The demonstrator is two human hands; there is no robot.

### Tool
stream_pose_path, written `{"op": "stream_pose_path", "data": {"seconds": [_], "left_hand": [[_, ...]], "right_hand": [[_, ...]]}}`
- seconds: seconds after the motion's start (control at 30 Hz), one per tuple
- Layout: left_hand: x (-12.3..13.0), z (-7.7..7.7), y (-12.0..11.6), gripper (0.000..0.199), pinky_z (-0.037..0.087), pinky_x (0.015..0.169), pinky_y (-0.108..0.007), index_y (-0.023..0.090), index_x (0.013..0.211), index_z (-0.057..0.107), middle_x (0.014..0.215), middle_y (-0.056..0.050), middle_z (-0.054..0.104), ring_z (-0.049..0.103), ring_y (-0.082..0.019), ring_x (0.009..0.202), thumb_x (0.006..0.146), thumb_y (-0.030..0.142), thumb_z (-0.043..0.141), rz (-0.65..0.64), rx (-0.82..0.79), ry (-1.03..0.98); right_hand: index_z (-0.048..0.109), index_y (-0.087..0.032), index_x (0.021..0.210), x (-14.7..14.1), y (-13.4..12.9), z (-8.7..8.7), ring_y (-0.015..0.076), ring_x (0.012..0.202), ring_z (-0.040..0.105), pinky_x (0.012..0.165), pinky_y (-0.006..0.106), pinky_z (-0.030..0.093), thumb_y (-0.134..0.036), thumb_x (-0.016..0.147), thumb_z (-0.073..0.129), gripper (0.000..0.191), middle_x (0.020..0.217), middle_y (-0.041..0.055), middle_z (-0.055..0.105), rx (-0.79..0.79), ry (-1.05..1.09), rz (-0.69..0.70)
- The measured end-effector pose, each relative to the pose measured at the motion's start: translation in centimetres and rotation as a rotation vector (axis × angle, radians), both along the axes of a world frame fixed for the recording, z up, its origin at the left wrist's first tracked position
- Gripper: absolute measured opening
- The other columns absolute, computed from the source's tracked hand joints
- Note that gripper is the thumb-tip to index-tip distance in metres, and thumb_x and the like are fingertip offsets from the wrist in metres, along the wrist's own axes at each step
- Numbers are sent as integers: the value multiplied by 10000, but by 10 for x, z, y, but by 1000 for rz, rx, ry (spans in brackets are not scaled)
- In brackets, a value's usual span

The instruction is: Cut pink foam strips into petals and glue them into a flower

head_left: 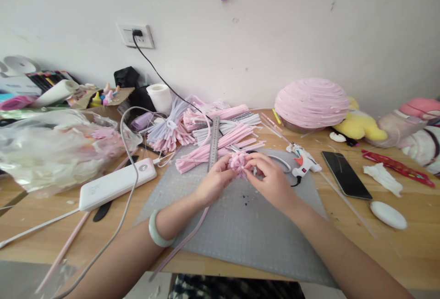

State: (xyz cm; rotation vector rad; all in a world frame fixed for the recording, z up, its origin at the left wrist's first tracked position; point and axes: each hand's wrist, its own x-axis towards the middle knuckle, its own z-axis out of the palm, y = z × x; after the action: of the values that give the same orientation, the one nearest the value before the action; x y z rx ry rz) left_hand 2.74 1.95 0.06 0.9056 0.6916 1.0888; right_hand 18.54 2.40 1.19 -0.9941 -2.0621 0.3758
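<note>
A small pink fuzzy flower-like piece [237,162] of curled pipe cleaner is held up between my two hands over the grey cutting mat [247,239]. My left hand [217,177] grips its left side, fingers closed around it. With thumb and index finger pinched, my right hand [270,177] holds its right edge. Just behind lie bundles of pink pipe cleaners [195,159] and a metal ruler [213,143]. One long pink strip [192,235] runs under my left wrist toward the table's front edge.
A white glue gun [305,163] lies right of the mat, near a phone [345,175] and a white oval case [388,215]. At left are a white power bank [117,184] with cables and a plastic bag [58,147]. A pink dome [312,104] stands at the back.
</note>
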Motion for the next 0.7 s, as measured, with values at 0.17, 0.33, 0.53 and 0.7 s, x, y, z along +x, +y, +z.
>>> {"op": "stream_pose_path", "data": {"seconds": [0.17,0.33,0.53,0.7], "left_hand": [[0,-7,0,374,348,883,-309,178,1064,527,1025,-45,583,509,-192,981,697,172,598,-34,93,43],[0,-8,0,357,343,897,-312,178,1057,523,1051,-49,573,497,-201,1010,708,175,597,-57,130,68],[0,-9,2,347,353,881,-312,170,1022,542,987,-44,594,518,-195,968,682,170,612,-44,124,57],[0,-8,3,317,366,842,-277,180,970,561,919,-17,602,534,-159,897,659,137,601,43,53,52]], "right_hand": [[577,-188,821,-4,-1,-6,189,956,551,791,310,452,-167,802,513,70,1000,78,599,76,-60,2],[560,-185,875,-9,-3,-7,213,916,553,805,365,440,-129,820,475,115,955,75,625,244,-177,7],[507,-172,1027,-9,-2,-9,216,857,565,730,357,477,-86,791,462,255,927,91,614,175,-173,-10],[564,-185,898,-7,1,-12,190,893,561,790,340,466,-69,789,434,205,895,70,597,74,-135,60]]}}
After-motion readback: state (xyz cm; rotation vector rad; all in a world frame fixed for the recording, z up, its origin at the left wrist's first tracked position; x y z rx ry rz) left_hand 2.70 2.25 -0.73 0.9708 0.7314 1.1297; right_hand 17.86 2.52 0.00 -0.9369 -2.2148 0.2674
